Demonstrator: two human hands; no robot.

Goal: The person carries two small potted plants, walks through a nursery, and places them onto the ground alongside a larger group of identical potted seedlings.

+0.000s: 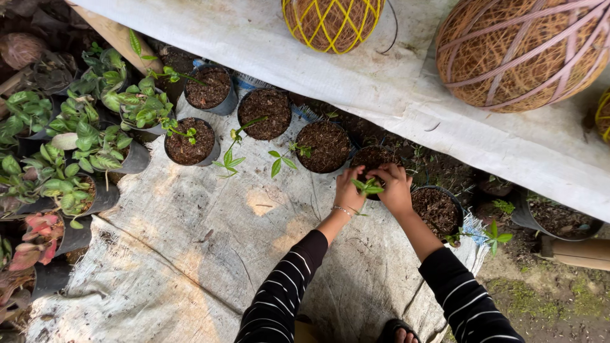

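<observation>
View from above of a person in black sleeves with thin white stripes, kneeling on a pale worn sheet [190, 254] spread on the ground. The left hand [349, 189] and right hand [395, 187] meet over a small black nursery pot [370, 157] filled with dark soil, fingers pinched together around a green seedling [368, 187] at the pot's near rim. A thin bracelet circles the left wrist.

To the right of that pot, just beside the right hand, sits another black pot [437, 209] holding only soil. To its left stands a row of similar soil-filled pots [327, 146], some bare, two with small leafy cuttings. Two loose cuttings [230, 160] lie on the sheet near that row. Further left of the pot, more pots crowd together with bushy green plants [95, 149] and one with pink leaves [39, 238].

Beyond the pot, on a white cloth [381, 82], rest two coconut-fibre balls: one wrapped in yellow cord [332, 22], one in pink cord [524, 51].
</observation>
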